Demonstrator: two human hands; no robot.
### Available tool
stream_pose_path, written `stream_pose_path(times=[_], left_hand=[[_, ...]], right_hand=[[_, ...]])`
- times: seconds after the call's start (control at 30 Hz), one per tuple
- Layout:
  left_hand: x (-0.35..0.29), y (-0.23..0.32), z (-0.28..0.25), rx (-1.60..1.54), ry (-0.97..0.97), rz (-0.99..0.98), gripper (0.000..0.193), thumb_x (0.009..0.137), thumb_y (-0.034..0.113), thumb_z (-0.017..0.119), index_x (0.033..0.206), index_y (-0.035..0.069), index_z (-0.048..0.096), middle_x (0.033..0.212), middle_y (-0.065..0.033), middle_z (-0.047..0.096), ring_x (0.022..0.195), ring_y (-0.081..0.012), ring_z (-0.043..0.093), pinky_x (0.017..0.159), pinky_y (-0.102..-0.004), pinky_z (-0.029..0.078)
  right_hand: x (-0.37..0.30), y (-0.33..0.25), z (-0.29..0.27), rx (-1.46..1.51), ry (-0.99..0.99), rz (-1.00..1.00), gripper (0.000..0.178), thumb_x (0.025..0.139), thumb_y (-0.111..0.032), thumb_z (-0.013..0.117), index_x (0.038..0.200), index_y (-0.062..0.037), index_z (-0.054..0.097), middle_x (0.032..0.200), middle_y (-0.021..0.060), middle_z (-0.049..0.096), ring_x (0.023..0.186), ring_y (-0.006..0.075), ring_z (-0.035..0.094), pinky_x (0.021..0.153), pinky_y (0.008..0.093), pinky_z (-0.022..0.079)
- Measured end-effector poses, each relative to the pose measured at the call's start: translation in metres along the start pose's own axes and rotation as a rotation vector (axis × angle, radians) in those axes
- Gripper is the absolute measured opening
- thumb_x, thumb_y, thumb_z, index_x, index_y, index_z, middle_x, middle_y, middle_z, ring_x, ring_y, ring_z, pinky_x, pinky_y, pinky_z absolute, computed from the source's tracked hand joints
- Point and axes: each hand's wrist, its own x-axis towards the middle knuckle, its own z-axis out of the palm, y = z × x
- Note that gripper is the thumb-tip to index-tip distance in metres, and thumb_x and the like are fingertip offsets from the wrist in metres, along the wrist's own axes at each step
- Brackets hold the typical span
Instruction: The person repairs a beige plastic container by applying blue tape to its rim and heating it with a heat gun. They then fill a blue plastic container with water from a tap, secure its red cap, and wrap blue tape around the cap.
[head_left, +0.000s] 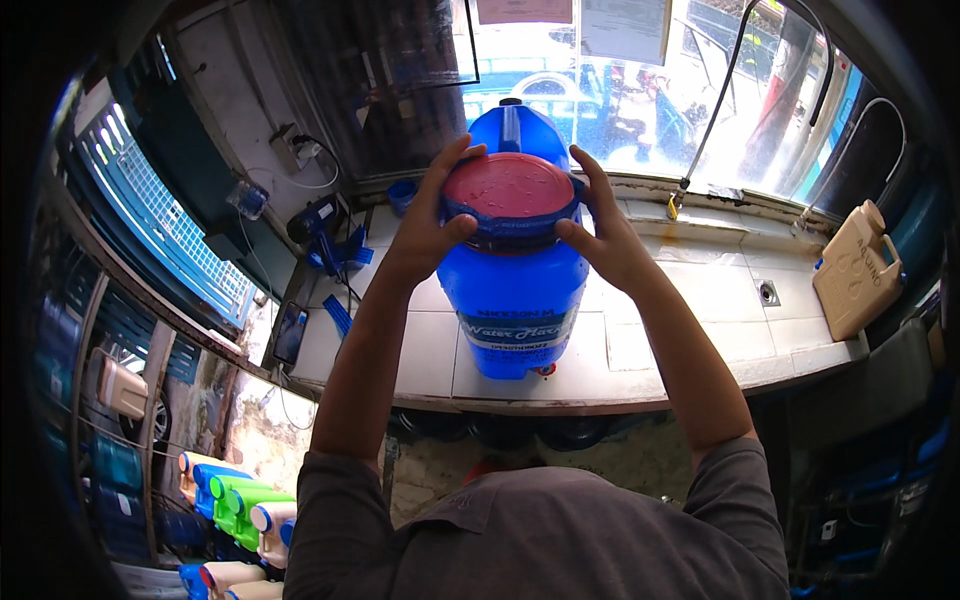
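Containers in green, white and blue [235,500] lie low at the far left, below the counter's level. On the tiled counter [720,300], near its left edge, a dark phone [291,333] lies flat, and behind it, toward the back left corner, stand a blue tool [322,232] and a small blue cap [402,192]. The left hand [432,222] is curled around the left side of the red lid [508,188], with the thumb on its front rim and the fingers over the top edge. This lid sits on the mouth of a big blue water container [515,300], which stands upright in the middle of the counter, close to the front edge. The right hand [598,232] grips the right side of the same lid in the same way, thumb in front, fingers spread along the rim. Further right, a small round drain [767,293] is set in the tiles. At the right edge of the counter a beige jerrycan [858,270] stands a little tilted, well apart from the hands.
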Motion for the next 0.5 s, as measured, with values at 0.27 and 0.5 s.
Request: stream_pose_path(times=[0.27,0.5], left_hand=[[-0.008,0.002,0.000,-0.074,0.013,-0.004,0.116,0.059,0.070,0.069,0.146,0.011,0.022,0.144,-0.0159,0.034,0.135,-0.0307,0.031,0.112,-0.0433,0.022],[-0.011,-0.001,-0.002,0.011,0.028,-0.043,0.125,0.047,0.065,0.079,0.145,0.012,0.024,0.146,-0.0135,0.032,0.137,-0.0315,0.027,0.112,-0.0449,0.022]], right_hand=[[-0.004,-0.010,0.000,-0.049,-0.083,0.028,0.104,0.074,-0.044,0.074,0.147,-0.0159,0.006,0.142,0.0262,0.031,0.136,0.0391,0.024,0.110,0.0476,0.022],[-0.005,-0.007,0.006,-0.068,-0.014,0.024,0.109,0.069,-0.037,0.080,0.147,-0.0130,0.008,0.139,0.0286,0.033,0.134,0.0435,0.027,0.109,0.0481,0.026]])
